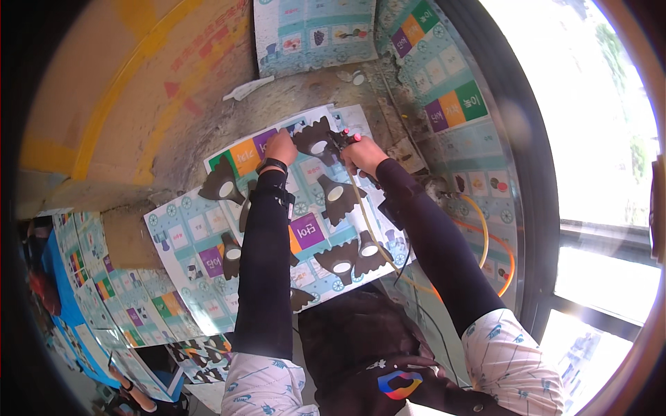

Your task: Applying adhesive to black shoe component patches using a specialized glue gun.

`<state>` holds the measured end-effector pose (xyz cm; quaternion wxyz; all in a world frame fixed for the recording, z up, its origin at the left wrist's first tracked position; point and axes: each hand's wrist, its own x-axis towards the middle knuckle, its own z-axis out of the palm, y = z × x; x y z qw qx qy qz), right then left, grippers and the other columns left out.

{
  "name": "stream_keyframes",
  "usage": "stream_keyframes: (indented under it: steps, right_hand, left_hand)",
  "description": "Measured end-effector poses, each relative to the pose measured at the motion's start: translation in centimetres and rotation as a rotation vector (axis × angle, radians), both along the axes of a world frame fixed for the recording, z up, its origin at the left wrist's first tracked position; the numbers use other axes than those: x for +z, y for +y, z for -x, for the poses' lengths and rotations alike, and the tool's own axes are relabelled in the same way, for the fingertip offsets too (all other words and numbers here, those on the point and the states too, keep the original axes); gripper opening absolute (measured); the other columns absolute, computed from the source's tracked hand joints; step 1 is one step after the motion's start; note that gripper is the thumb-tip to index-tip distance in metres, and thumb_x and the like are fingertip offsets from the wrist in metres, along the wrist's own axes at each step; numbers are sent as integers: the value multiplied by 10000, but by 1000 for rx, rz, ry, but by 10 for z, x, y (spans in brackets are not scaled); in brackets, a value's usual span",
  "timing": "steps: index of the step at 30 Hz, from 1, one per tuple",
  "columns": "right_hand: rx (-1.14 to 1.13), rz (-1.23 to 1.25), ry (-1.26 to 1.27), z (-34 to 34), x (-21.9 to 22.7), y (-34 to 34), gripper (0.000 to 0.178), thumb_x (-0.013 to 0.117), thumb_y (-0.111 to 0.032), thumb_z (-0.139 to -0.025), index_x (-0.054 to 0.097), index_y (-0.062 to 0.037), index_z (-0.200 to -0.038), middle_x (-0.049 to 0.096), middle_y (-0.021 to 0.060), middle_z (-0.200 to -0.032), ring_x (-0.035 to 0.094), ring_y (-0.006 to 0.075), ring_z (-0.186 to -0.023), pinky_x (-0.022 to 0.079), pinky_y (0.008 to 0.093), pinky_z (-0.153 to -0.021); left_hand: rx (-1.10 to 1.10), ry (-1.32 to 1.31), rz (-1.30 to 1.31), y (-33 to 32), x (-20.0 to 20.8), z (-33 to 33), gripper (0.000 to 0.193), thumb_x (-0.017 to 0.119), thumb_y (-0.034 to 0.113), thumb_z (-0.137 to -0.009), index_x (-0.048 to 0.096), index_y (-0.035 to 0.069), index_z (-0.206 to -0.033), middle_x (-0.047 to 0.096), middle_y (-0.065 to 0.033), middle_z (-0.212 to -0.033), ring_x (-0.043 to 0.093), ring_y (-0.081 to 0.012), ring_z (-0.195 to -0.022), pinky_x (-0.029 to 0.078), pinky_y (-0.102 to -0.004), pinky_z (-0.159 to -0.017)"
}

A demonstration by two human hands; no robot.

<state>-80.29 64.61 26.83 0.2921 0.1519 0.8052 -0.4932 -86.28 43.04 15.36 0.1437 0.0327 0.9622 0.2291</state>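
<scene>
My right hand [365,155] is wrapped round a small dark spray gun [343,137] with pinkish-red knobs. A yellowish hose [361,201] trails down from it. Just left of the gun's tip lies a dark brown piece [305,138] with a jagged edge and a pale oval. My left hand [281,148] is closed beside that piece, over the upper part of the printed sheets; whatever its fingers hold is hidden. More brown pieces of the same kind lie about on the sheets, one below the gun [338,202], one at the left [219,182] and others nearer me [338,261].
Printed sheets [177,211] cover the work surface. A large cardboard panel [132,90] stands at the left, and papered walls [316,52] rise behind and to the right. Orange and yellow hoses [512,256] loop at the right, by a bright window [596,139]. Another person's arm [142,399] shows at lower left.
</scene>
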Motion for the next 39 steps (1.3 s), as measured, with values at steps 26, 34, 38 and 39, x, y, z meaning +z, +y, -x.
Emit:
stream_keyframes:
  steps: [26, 34, 38, 39]
  right_hand:
    - [-11, -12, -24, -6, 16, 12, 179, 567, -116, -723, 609, 17, -612, 618, 115, -574, 590, 209, -448, 451, 334, -409]
    - [-15, 123, 100, -95, 51, 45, 404, 659, -112, -763, 549, -31, -1143, 607, 64, -840, 580, 142, -700, 487, 315, -508]
    - [167, -211, 268, -177, 56, 92, 497, 561, 4, -751, 416, -17, -1226, 593, 237, -982, 581, 436, -924, 473, 443, -819]
    - [210, -324, 293, -197, 56, 105, 505, 571, 5, -744, 417, -1, -1225, 580, 258, -1053, 544, 474, -1003, 457, 470, -870]
  left_hand:
    - [-15, -5, -10, 5, 4, 3, 352, 700, 169, -816, 582, 5, -1104, 664, -216, -1072, 616, -396, -1052, 490, -473, -891]
    - [215, 250, -39, -45, 20, -17, 349, 702, 222, -806, 600, 5, -1059, 668, -244, -992, 630, -411, -958, 498, -483, -846]
    - [287, 407, -240, -96, 98, -51, 399, 695, 269, -842, 580, 0, -1112, 652, -207, -972, 639, -371, -939, 507, -442, -812]
    - [311, 382, -229, -110, 120, -68, 402, 698, 265, -845, 578, -2, -1121, 654, -205, -988, 645, -353, -940, 508, -424, -811]
